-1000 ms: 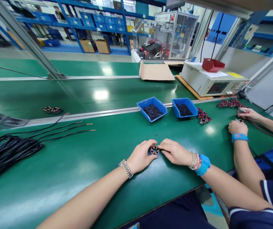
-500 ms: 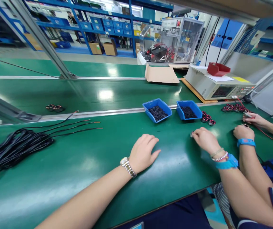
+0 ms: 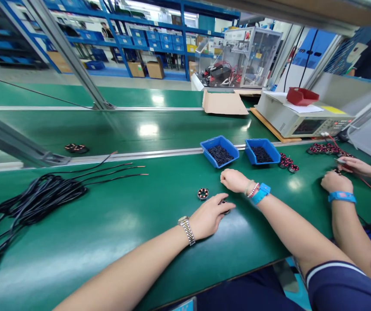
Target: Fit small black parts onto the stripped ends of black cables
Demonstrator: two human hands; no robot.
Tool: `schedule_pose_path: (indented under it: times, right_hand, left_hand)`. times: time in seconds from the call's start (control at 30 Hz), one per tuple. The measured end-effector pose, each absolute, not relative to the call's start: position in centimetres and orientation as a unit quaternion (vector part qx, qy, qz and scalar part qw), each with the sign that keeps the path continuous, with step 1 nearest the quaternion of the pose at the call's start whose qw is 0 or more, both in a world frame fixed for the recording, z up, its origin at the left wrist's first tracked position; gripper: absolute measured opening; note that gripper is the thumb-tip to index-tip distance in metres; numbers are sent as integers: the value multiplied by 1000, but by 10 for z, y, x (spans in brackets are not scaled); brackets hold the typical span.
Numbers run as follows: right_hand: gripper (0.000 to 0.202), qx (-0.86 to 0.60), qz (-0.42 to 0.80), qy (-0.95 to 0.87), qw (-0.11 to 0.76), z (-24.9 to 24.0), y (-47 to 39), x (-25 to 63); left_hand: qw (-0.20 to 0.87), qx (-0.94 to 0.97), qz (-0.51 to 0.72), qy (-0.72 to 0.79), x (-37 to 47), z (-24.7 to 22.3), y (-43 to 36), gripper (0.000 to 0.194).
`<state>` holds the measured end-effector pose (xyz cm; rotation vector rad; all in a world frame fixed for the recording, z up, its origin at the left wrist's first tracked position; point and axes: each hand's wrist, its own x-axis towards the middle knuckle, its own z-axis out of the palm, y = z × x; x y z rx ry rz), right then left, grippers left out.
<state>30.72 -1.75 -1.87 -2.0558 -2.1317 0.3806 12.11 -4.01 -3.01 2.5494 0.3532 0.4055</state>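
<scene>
My left hand (image 3: pixel 207 217), wearing a metal watch, has its fingers round a small dark ring-shaped part (image 3: pixel 224 208) low over the green table; the fingers partly cover it. Just beyond that hand, a similar part with copper-coloured windings (image 3: pixel 203 194) lies flat. My right hand (image 3: pixel 234 180), with bracelets and a blue wristband, is closed near the front of the left blue bin (image 3: pixel 219 152); whatever it might hold is hidden. Small black pieces fill that bin and the right blue bin (image 3: pixel 262 152).
Black cables (image 3: pixel 42 194) lie coiled at the left. Red-and-black parts (image 3: pixel 288 162) sit beside the right bin, more (image 3: pixel 326 149) farther right. A co-worker's hands (image 3: pixel 337 182) work at the right edge. An instrument (image 3: pixel 305 121) and metal rails (image 3: pixel 81 159) stand behind.
My right hand has moved left, towards my left hand. A ring-shaped part now lies on the table, and my left hand has its fingers on another. The view has shifted slightly.
</scene>
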Motion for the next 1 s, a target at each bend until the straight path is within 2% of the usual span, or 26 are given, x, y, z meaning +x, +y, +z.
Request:
schedule_pose_path:
  times: [0.1,0.17,0.27,0.33,0.43,0.53,0.73,1.0]
  right_hand:
    - [13,-686,142,-707,94,-16,-35,313]
    - [13,-694,189,-678,151,-14,-51,317]
    - [19,-692,304,-587,290,-16,-75,317]
    - [21,-680,356,-535,353,-18,-88,314]
    - [18,-667,403,-464,421,-24,-101,307]
    - [19,-649,440,-395,479,-28,-108,301]
    - [19,-644,436,-402,483,-30,-108,296]
    - [18,-648,410,-447,461,-25,-106,291]
  left_hand:
    - [290,927,175,160,123,-30,-41,52]
    - [278,923,175,202,126,-30,-43,59]
    - [263,919,176,234,130,-33,-45,51]
    - [290,916,187,203,132,-35,-44,44]
    - [341,907,202,142,130,-38,-40,51]
    - [352,900,206,153,128,-40,-37,59]
    - [324,905,191,198,131,-44,-37,41]
    - [335,901,181,209,130,-42,-36,43]
